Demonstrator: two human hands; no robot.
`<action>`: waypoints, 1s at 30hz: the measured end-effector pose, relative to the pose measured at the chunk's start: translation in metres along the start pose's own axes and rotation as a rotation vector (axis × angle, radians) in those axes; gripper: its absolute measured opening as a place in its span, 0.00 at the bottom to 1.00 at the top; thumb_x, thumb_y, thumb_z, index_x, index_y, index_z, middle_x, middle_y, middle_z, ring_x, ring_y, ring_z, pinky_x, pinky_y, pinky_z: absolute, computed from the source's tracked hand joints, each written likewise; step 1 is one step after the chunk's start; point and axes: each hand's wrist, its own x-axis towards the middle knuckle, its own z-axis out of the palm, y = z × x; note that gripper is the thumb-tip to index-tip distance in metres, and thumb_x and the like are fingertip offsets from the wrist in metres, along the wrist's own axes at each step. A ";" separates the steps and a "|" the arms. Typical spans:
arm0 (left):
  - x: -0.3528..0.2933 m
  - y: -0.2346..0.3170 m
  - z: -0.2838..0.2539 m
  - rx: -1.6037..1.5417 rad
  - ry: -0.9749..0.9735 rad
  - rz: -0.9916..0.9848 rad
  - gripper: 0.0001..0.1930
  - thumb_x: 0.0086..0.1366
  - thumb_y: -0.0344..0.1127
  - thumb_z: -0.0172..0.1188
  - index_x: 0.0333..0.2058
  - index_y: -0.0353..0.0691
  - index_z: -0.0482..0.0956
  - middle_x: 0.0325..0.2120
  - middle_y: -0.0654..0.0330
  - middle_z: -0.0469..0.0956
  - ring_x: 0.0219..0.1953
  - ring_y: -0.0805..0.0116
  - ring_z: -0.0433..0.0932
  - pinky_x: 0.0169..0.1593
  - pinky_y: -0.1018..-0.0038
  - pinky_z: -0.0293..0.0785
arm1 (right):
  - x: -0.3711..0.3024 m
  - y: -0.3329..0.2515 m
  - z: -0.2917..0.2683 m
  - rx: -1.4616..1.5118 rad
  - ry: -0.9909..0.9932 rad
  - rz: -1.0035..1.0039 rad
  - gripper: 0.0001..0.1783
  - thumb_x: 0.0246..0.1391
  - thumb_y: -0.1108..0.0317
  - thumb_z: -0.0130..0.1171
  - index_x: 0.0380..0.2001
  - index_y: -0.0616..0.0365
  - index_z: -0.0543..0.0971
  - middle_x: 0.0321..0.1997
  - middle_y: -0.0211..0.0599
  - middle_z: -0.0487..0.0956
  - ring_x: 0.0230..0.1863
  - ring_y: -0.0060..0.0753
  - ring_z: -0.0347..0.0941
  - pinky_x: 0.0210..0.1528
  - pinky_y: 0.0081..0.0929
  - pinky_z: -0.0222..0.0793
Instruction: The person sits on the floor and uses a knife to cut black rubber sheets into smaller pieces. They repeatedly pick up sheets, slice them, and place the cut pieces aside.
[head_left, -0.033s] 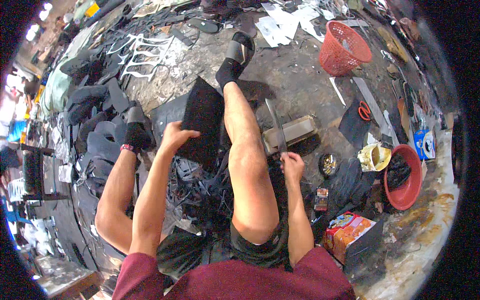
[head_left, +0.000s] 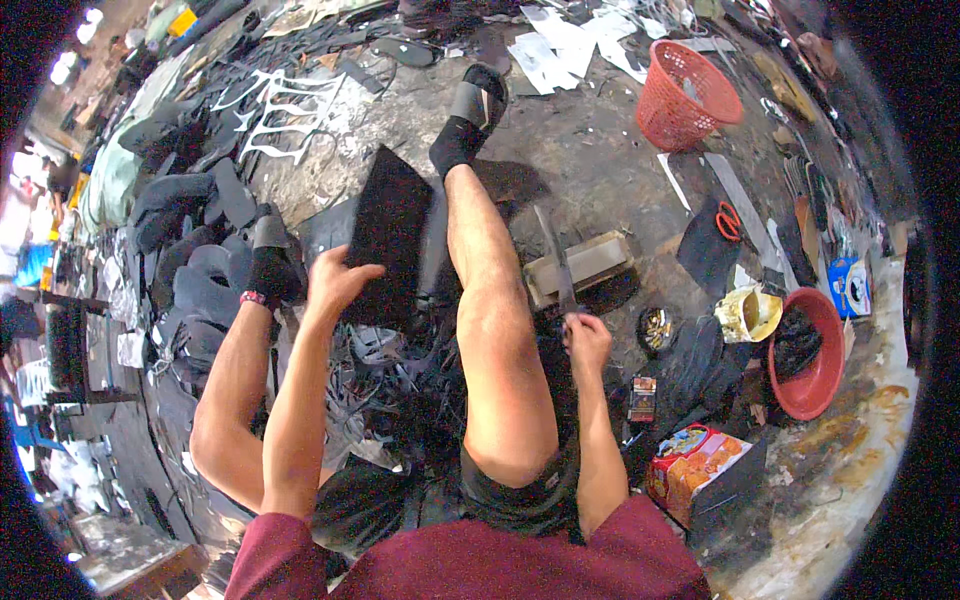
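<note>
My left hand (head_left: 340,283) grips the near left edge of a black sheet (head_left: 396,225), thumb on top and the other fingers hidden beneath. A darker board (head_left: 322,227) lies under the sheet, between my lower legs. In my closed right hand (head_left: 588,342) is a long-bladed knife (head_left: 556,250), its blade pointing away from me. The blade passes over the left part of a pale oblong block (head_left: 598,258), which looks like a sharpening stone; whether they touch I cannot tell. Black scraps (head_left: 400,375) lie in a tangled heap between my thighs.
Right of me are a red basket (head_left: 672,105), orange-handled scissors (head_left: 728,222), a yellowish tin (head_left: 748,315), a red basin (head_left: 825,370) and a small dish (head_left: 655,328). Dark cut sole-like pieces (head_left: 205,265) pile up at left. White papers (head_left: 560,45) lie at the far side.
The black sheet has shifted left with my left hand. My right hand and the knife have drawn slightly nearer to me.
</note>
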 end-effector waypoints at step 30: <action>-0.216 -0.024 0.097 -1.477 -0.012 -0.188 0.24 0.66 0.40 0.62 0.58 0.41 0.71 0.48 0.59 0.78 0.49 0.62 0.77 0.54 0.61 0.74 | -0.163 -0.064 -0.125 -0.533 -0.110 -0.352 0.30 0.53 0.76 0.60 0.62 0.57 0.70 0.47 0.43 0.72 0.48 0.38 0.69 0.50 0.35 0.69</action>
